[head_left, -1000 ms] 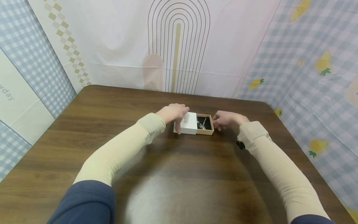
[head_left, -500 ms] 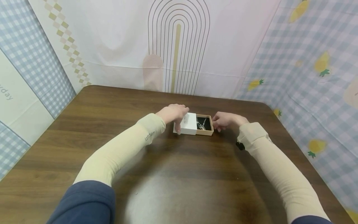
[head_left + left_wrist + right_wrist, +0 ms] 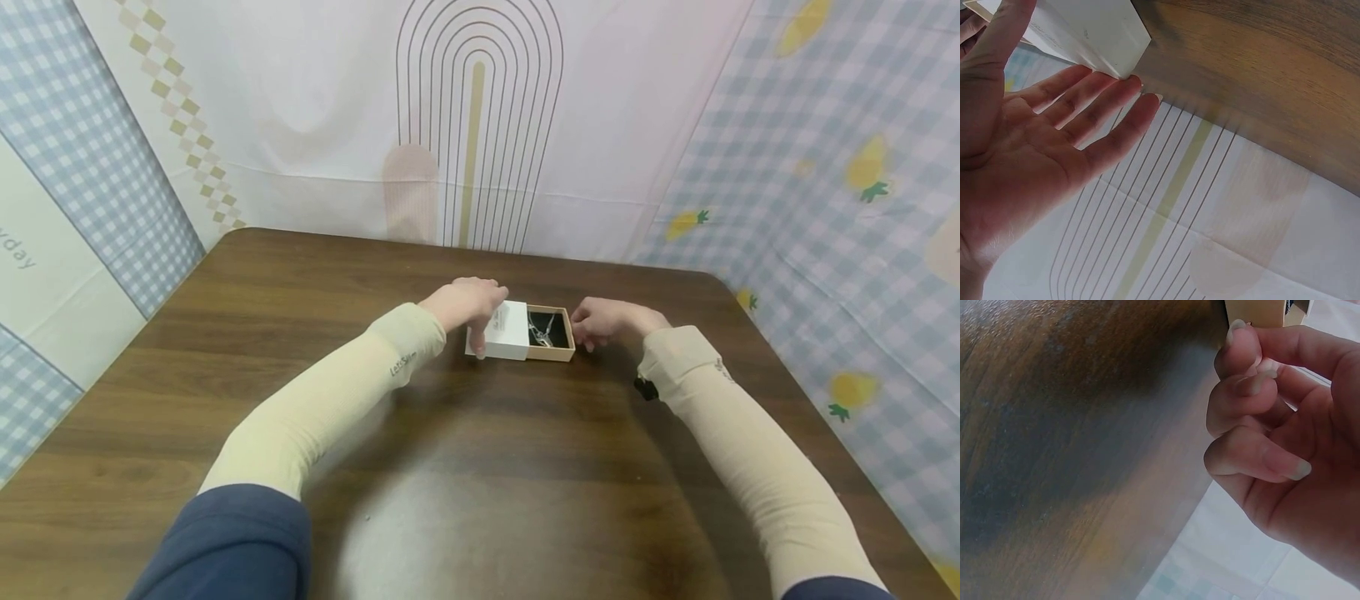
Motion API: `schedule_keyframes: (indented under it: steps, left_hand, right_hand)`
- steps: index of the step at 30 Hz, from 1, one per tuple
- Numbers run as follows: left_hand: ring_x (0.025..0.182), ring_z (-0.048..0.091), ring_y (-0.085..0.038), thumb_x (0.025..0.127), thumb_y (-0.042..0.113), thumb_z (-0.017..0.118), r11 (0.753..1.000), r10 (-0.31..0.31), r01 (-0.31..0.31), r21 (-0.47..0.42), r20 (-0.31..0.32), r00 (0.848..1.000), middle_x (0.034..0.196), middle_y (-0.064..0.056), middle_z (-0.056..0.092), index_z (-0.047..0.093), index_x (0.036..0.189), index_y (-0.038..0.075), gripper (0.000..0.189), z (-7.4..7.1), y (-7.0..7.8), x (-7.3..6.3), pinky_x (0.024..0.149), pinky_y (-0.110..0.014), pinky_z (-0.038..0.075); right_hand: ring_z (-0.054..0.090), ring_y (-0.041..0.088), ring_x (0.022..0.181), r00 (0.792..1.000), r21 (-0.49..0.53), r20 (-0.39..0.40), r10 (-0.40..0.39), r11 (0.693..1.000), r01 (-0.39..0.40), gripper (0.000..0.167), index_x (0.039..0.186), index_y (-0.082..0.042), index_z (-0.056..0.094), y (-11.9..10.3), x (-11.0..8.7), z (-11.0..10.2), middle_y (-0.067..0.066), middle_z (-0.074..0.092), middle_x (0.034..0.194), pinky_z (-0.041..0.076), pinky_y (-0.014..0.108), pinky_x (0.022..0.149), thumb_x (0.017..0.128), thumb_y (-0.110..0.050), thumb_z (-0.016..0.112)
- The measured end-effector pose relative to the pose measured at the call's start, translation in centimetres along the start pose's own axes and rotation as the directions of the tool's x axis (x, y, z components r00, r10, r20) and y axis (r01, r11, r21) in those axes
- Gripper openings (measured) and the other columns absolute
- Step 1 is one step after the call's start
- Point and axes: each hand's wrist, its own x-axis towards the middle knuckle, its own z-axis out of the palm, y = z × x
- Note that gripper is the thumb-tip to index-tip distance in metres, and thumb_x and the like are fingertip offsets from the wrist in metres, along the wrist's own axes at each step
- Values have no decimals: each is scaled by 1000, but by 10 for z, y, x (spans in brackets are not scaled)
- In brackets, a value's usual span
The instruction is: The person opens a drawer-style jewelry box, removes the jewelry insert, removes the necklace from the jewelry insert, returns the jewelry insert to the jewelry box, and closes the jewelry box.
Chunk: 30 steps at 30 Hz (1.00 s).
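Observation:
A white jewelry box sleeve (image 3: pixel 512 332) lies near the back of the table, its tan drawer (image 3: pixel 550 355) slid partly out to the right. Inside the drawer, a silver necklace (image 3: pixel 542 335) rests on a black lining. My left hand (image 3: pixel 471 304) spans the sleeve, thumb on the near side and fingers along the far side; in the left wrist view these fingers (image 3: pixel 1107 103) lie fairly straight against it. At the drawer's right end is my right hand (image 3: pixel 606 318). In the right wrist view its thumb and index finger pinch at the drawer's end, the other fingers curled.
The brown wooden table (image 3: pixel 480 483) reaches toward me, glossy in the middle. Behind it hangs a white cloth (image 3: pixel 315 100) with arch lines, and blue checked cloth (image 3: pixel 817 208) borders the right side. A dark wrist strap (image 3: pixel 645 388) shows under my right sleeve.

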Motion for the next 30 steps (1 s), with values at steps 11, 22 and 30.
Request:
schedule_keyframes:
  steps: [11,22,30]
  left_hand:
    - [131,46,-26,59,37,92,1000,-9,9,-9,2,1000,142,-9,47,39,141,12,101,1,-1,3,106,-42,44]
    - [132,46,-26,60,38,91,1000,3,-3,0,-2,1000,141,-9,48,41,139,12,97,2,0,2,108,-40,43]
    - [130,47,-27,58,37,92,1000,-2,2,-5,0,1000,141,-10,47,40,139,11,100,1,1,3,106,-41,45]
  right_hand:
    - [44,9,45,1000,12,8,22,1000,-22,18,78,-1,61,1,0,1,1,61,60,35,21,43,88,-5,48]
    - [44,9,44,999,21,-23,31,999,-30,19,75,-2,60,3,0,4,0,60,58,35,21,43,88,-4,47]
    - [47,9,44,994,38,-103,23,999,-19,20,95,5,65,4,-9,3,4,61,60,42,23,46,95,-7,49]
